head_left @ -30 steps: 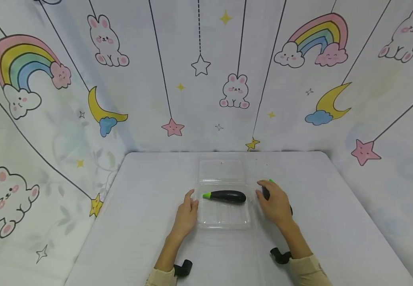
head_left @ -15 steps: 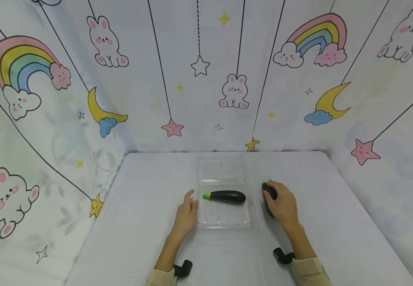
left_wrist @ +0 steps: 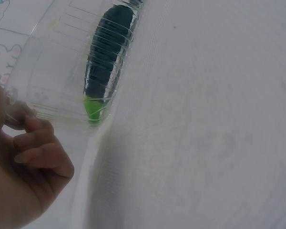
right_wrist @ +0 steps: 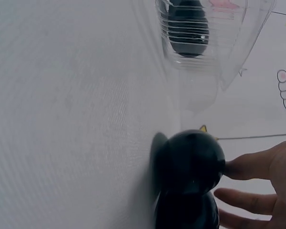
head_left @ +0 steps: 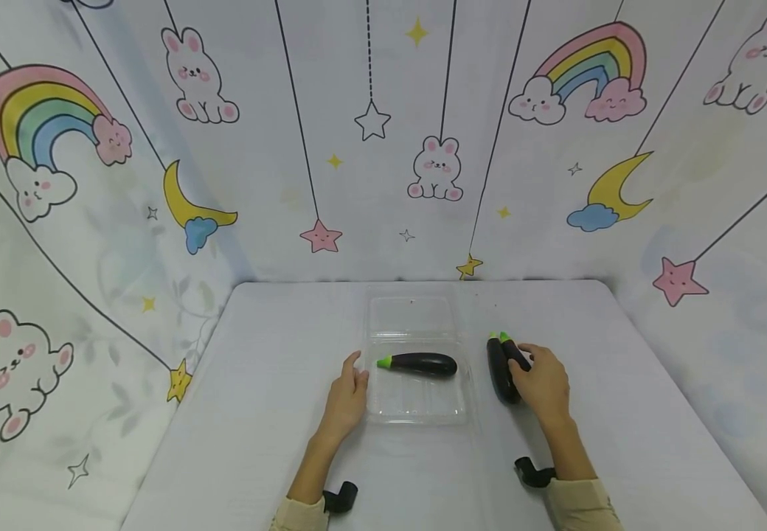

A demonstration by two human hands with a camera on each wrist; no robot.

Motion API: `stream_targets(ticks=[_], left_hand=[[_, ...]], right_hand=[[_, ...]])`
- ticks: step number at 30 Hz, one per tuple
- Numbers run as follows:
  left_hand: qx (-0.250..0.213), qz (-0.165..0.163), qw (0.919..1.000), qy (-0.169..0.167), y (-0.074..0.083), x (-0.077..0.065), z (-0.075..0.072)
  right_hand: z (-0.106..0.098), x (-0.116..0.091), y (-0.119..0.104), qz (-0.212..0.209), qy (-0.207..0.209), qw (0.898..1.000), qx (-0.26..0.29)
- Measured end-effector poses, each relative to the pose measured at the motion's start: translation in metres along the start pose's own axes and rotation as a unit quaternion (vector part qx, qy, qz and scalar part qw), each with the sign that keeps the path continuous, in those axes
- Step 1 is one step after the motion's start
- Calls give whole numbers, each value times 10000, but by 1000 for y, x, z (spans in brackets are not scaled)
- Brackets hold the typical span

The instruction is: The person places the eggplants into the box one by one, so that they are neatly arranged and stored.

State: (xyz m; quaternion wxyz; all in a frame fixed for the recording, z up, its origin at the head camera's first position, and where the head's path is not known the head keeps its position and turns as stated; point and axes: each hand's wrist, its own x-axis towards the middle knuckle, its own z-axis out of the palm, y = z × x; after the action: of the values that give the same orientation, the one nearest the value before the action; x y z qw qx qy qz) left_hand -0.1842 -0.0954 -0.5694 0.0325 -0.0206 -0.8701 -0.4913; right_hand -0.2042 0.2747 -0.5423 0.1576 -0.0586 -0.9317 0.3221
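Across the clear plastic container [head_left: 417, 405] lies a dark eggplant [head_left: 423, 363] with a green tip. My left hand [head_left: 344, 398] holds the container's left edge; the left wrist view shows its fingers curled at the corner rim. Two more eggplants lie side by side right of the container. My right hand [head_left: 544, 380] is over the right one [head_left: 518, 355], thumb on its left side and fingers on its far right. Part of that eggplant is hidden under the hand. The left one of the pair [head_left: 501, 372] shows nearly whole, its rounded end towards me.
The container's lid [head_left: 411, 317] lies folded back behind its base. A white cloth covers the table [head_left: 277, 346], and a patterned curtain [head_left: 383, 184] hangs along its back edge and sides. A dark camera piece [head_left: 341, 498] sits near my left cuff.
My right hand has moved rightwards, off the left eggplant of the pair and onto the right one, uncovering the left one. My left hand and the container have stayed put.
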Motion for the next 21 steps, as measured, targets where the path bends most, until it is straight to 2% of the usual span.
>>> stream_targets(ticks=[9,21], left_hand=[[5,54,10000,63,1,0,0],[1,23,10000,23,1,0,0]], right_hand=[[-2,2,5,385,-387,9983,-181],[-3,0,9,618,-601,9960,-254]])
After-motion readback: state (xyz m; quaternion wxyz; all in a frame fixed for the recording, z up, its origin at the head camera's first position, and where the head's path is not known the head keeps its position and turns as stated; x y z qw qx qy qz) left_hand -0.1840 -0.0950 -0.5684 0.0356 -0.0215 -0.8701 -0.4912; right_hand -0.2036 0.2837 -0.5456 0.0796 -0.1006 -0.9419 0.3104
